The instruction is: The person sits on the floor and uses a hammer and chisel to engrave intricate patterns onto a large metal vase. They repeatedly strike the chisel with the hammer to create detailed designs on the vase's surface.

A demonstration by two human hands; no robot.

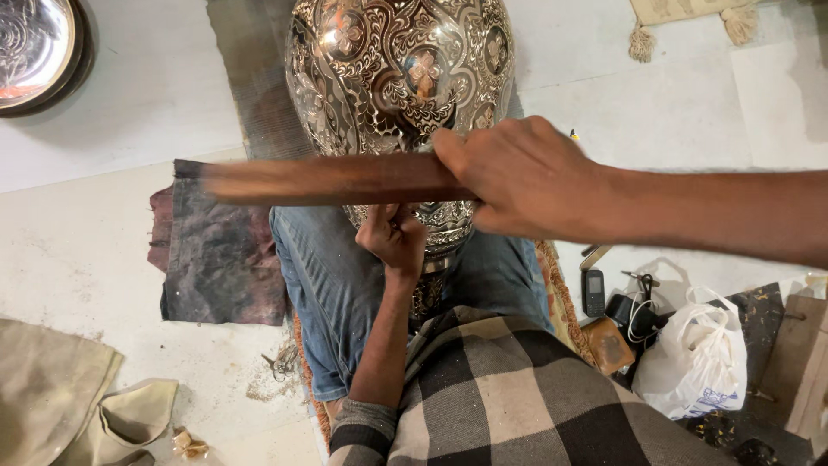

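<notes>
Fingers of the right hand (526,177) wrapped tight around a wooden stick (332,179) held across the engraved metal vase (401,73).
Left hand (394,235), fingers curled together, presses the vase's lower body just below the stick; the vase lies over the person's lap, a dark cloth (220,255) at its left.

Ahead of the right hand (526,177): engraved metal vase (401,73) blocked the way. Left of it: the held wooden stick (328,179) barred passage across 1 dark cloth (220,250). Beneath it: left hand (395,237) and denim-clad legs (332,285) filled the gap. To its right: bare pale floor (681,112) lay open. Below its forearm: 1 phone (593,292), 1 white plastic bag (694,354) and cables crowded the floor. Far left of the stick: open floor, 1 metal plate (34,47) at the corner.
</notes>
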